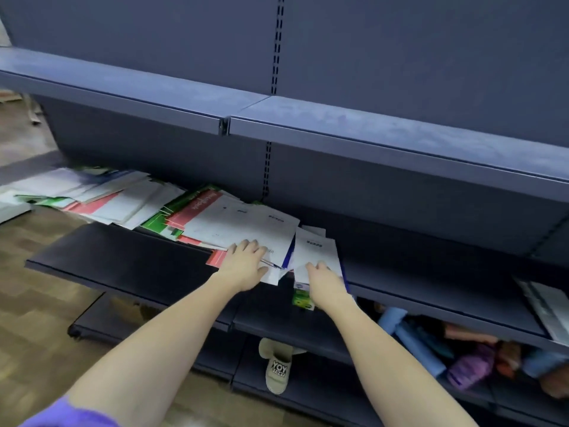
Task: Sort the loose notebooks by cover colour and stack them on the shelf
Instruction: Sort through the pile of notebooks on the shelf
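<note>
A long, untidy heap of loose notebooks (129, 198) with white, red, green and blue covers lies along the dark shelf (123, 260). My left hand (246, 260) rests flat, fingers spread, on the white notebooks (243, 223) at the heap's right end. My right hand (320, 277) is laid on a separate small pile topped by a white notebook with a blue edge (314, 251); its fingertips curl at the near edge, and whether they grip it is unclear. A green-covered notebook (303, 298) pokes out under that pile.
An upper blue shelf (338, 118) overhangs the work area. At the far right of the same shelf lies a silver-grey book (548, 306). The bottom shelf holds rolled blue and purple items (431, 349). A beige slipper (278, 365) stands on the wooden floor below.
</note>
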